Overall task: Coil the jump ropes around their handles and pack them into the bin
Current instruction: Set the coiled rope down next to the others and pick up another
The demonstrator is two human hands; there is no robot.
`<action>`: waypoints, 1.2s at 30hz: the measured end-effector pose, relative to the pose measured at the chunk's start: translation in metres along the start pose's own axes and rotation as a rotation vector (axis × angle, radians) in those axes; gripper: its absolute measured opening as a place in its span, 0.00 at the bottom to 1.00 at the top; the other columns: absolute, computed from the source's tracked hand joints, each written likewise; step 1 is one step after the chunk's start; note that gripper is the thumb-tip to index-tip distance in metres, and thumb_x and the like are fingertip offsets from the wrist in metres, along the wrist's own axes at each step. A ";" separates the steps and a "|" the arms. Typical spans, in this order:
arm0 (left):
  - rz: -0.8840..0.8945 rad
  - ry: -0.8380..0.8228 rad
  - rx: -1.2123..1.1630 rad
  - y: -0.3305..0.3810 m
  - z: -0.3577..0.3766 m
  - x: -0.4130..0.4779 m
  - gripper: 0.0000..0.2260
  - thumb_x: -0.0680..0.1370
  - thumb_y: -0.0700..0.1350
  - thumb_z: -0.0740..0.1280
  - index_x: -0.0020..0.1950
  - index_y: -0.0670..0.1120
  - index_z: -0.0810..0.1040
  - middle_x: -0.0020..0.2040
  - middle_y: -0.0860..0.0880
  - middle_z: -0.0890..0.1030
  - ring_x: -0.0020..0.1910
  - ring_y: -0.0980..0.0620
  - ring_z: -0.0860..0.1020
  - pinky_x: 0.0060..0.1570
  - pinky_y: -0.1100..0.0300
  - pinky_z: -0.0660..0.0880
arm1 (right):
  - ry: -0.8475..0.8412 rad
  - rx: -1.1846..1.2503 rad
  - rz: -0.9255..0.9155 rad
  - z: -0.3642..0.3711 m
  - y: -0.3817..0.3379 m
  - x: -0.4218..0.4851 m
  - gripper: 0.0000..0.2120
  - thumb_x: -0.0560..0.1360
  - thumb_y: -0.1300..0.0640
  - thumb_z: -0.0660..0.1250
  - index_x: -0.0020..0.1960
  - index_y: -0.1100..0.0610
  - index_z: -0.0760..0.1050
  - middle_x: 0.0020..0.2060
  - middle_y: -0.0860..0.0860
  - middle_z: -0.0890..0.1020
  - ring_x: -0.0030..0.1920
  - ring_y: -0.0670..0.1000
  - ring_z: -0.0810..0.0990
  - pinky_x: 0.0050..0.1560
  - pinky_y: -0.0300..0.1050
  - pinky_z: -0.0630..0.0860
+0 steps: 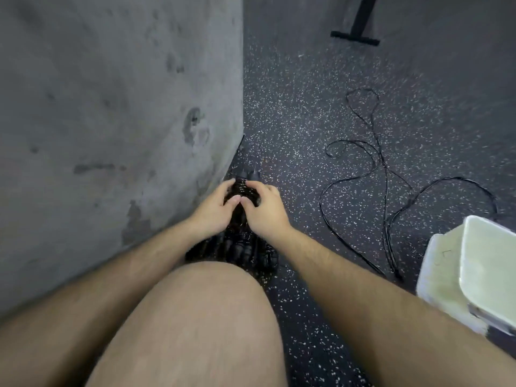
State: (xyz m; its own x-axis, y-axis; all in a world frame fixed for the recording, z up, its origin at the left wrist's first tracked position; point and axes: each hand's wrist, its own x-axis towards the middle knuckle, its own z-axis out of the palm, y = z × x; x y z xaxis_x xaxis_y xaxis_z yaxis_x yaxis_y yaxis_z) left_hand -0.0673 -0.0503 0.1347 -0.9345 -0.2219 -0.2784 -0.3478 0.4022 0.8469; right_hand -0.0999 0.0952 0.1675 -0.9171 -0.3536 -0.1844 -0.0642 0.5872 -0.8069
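Note:
My left hand (212,210) and my right hand (265,210) both grip one black coiled jump rope (243,188) from either side, thumbs meeting over its middle, close to the grey wall. Below my hands lies a pile of black coiled ropes (237,251) on the floor, partly hidden by my knee. Loose black jump ropes (386,174) sprawl uncoiled on the speckled floor to the right. The white bin (444,272) stands at the right edge.
A grey concrete wall (111,121) fills the left side. A pale lid (491,263) leans on the bin. A black T-shaped equipment foot (356,37) stands at the far top. My bare knee (201,317) takes up the lower middle.

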 end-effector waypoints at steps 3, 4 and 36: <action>-0.084 -0.025 0.083 -0.031 0.030 0.009 0.23 0.84 0.45 0.64 0.79 0.46 0.65 0.73 0.44 0.73 0.72 0.48 0.72 0.74 0.51 0.65 | -0.061 -0.013 0.113 0.028 0.045 0.008 0.21 0.80 0.55 0.64 0.73 0.50 0.70 0.70 0.53 0.67 0.63 0.53 0.76 0.69 0.44 0.69; -0.106 -0.037 0.097 -0.042 0.040 0.014 0.23 0.84 0.44 0.64 0.79 0.46 0.65 0.73 0.43 0.72 0.72 0.47 0.72 0.75 0.51 0.65 | -0.077 -0.010 0.141 0.037 0.058 0.011 0.23 0.80 0.56 0.64 0.74 0.50 0.69 0.71 0.53 0.65 0.65 0.53 0.75 0.70 0.43 0.68; 0.558 -0.259 0.891 0.096 0.108 0.046 0.13 0.84 0.48 0.58 0.63 0.47 0.77 0.56 0.47 0.81 0.56 0.46 0.77 0.57 0.49 0.74 | 0.144 -0.382 0.072 -0.092 0.110 -0.018 0.17 0.84 0.51 0.51 0.68 0.52 0.71 0.59 0.53 0.76 0.57 0.56 0.77 0.54 0.52 0.74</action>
State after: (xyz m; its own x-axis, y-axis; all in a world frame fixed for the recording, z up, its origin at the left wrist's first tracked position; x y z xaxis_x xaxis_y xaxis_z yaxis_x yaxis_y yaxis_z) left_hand -0.1521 0.0740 0.1539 -0.9294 0.3448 -0.1319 0.2989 0.9124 0.2795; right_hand -0.1271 0.2333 0.1336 -0.9686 -0.2119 -0.1304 -0.1142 0.8443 -0.5236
